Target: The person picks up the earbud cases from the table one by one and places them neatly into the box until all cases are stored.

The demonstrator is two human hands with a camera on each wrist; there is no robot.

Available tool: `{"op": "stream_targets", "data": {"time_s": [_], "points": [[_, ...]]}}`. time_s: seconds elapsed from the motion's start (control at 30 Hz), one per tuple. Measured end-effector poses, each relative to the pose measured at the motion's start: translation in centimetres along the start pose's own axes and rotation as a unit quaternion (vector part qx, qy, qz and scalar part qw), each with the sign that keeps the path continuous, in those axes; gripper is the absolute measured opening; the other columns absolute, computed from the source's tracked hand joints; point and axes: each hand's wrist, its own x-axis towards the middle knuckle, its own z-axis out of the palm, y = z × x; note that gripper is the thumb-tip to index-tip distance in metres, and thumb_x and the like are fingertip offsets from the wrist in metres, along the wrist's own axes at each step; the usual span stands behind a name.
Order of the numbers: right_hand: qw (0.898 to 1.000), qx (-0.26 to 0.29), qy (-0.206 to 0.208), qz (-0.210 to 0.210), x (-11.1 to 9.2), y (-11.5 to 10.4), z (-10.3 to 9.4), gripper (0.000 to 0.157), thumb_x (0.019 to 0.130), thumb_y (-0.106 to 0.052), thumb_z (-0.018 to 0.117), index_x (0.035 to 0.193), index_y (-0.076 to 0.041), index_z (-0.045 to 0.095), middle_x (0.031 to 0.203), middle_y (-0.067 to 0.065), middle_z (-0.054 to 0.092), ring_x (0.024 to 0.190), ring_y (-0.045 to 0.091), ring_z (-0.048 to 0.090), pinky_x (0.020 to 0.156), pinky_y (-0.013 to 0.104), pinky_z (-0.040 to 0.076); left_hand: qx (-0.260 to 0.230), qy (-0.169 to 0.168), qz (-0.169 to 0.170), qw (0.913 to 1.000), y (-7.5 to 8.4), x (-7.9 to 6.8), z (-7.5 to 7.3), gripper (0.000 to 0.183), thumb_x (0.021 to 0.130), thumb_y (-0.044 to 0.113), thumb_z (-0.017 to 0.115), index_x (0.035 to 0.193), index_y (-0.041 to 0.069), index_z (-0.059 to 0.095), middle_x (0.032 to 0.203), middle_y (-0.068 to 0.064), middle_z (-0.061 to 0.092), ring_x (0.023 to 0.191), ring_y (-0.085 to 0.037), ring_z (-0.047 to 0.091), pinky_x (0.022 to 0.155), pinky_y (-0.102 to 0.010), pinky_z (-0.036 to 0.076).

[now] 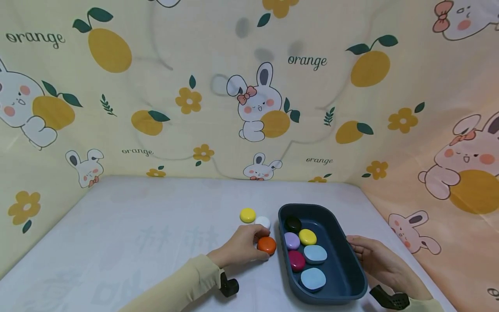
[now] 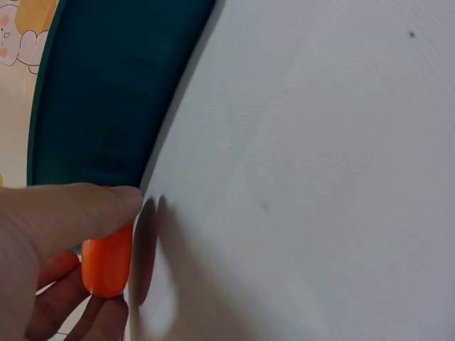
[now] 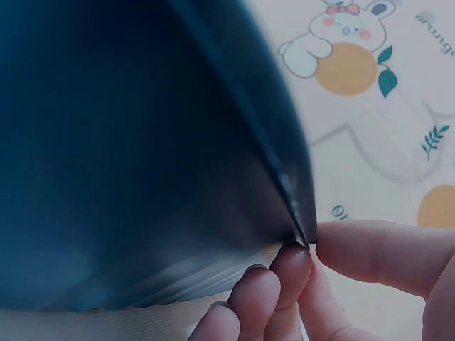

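Note:
My left hand [image 1: 242, 246] grips a glossy orange disc [image 1: 267, 245] between thumb and fingers, just left of the dark blue tray [image 1: 339, 255]. In the left wrist view the orange disc [image 2: 106, 266] is seen edge-on above the white tabletop, its shadow beside it. At the tray's right side, my right hand [image 1: 390, 264] holds the rim, fingertips [image 3: 291, 266] pinching it in the right wrist view. Inside the tray lie a black disc [image 1: 293, 224], a lilac one [image 1: 291, 241], a yellow one [image 1: 307, 237], a crimson one [image 1: 296, 261] and two pale blue pieces [image 1: 313, 279].
A yellow disc [image 1: 247, 215] and a white disc [image 1: 263, 222] lie on the white tabletop [image 1: 156, 229], beyond the left hand. Patterned cloth [image 1: 187, 130] with rabbits and oranges hangs along the back and sides. Black cameras [image 1: 229, 286] are strapped to both wrists.

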Motion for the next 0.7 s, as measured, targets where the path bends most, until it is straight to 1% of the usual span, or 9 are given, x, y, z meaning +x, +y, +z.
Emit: {"op": "stream_targets", "data": {"time_s": [0.13,0.3,0.5,0.7], "points": [[1.000,0.005,0.006,0.001,-0.04,0.01,0.04,0.025,0.103,-0.032,0.051,0.104,-0.021,0.074,0.104,-0.001,0.068,0.101,0.022,0.057,0.091,0.042,0.043,-0.007,0.002,0.006,1.0000,0.04,-0.04,0.03,0.055,0.077,0.010,0.085,0.126,0.002,0.061,0.115,0.004,0.065,0.101,-0.009,0.058,0.091,-0.028,0.049],[1.000,0.005,0.011,0.001,-0.10,0.04,0.09,0.024,0.103,-0.031,0.051,0.105,-0.021,0.073,0.105,-0.001,0.068,0.101,0.023,0.057,0.091,0.042,0.043,-0.004,0.009,0.010,0.9999,0.11,-0.13,0.09,0.055,0.077,0.011,0.085,0.126,0.002,0.061,0.115,0.004,0.065,0.100,-0.009,0.058,0.090,-0.027,0.050],[1.000,0.001,0.003,-0.003,-0.17,0.05,0.08,0.025,0.103,-0.032,0.050,0.107,-0.020,0.072,0.107,-0.001,0.068,0.102,0.023,0.056,0.092,0.042,0.043,-0.003,0.015,0.013,0.9998,0.34,-0.38,0.02,0.054,0.077,0.011,0.085,0.125,0.002,0.062,0.115,0.003,0.065,0.098,-0.009,0.059,0.089,-0.026,0.050],[1.000,0.001,-0.006,-0.004,-0.13,0.05,0.01,0.026,0.103,-0.032,0.051,0.108,-0.019,0.073,0.108,0.000,0.068,0.103,0.023,0.056,0.092,0.042,0.043,-0.014,0.015,0.012,0.9997,0.55,-0.51,-0.03,0.053,0.078,0.011,0.085,0.125,0.001,0.062,0.115,0.002,0.065,0.099,-0.010,0.059,0.087,-0.025,0.051]]}}
